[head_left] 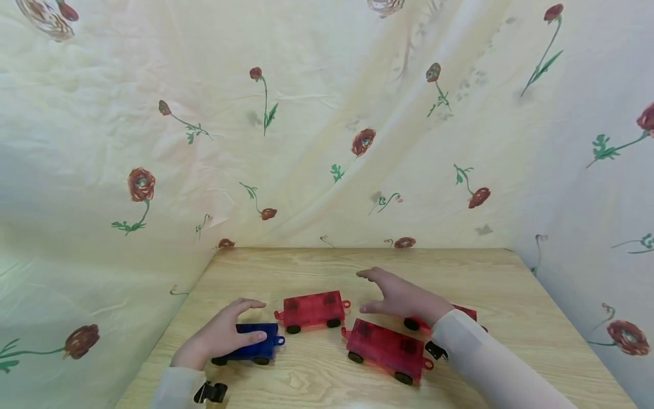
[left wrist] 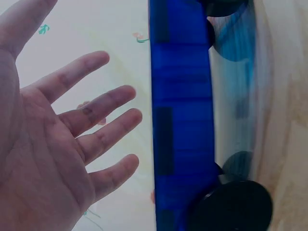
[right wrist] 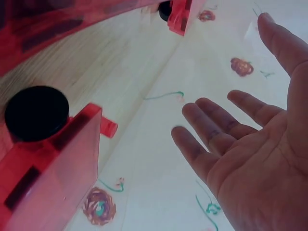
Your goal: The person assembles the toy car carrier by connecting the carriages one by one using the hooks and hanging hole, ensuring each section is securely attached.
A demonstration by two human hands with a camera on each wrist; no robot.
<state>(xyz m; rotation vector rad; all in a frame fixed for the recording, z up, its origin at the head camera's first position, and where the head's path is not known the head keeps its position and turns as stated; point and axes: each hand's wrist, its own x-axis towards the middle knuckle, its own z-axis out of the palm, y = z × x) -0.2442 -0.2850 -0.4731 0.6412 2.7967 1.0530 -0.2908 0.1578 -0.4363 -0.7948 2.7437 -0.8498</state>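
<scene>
My left hand (head_left: 225,335) hovers over a blue toy train car (head_left: 250,347) with black wheels; in the left wrist view its fingers are spread and apart from the blue side. The right hand (head_left: 395,295), fingers extended, is above the table between the red cars, holding nothing. One red toy train car (head_left: 313,311) lies at the middle. A second red car (head_left: 384,347) sits nearer the front, angled. A third red car (head_left: 465,311) is partly hidden behind my right forearm. In the right wrist view, a red car (right wrist: 48,178) shows close up beside the open palm.
A pale wooden table (head_left: 306,380) carries the cars. White cloth (head_left: 306,102) with red flowers hangs behind it and along both sides. Black clips (head_left: 210,392) are at both wrists.
</scene>
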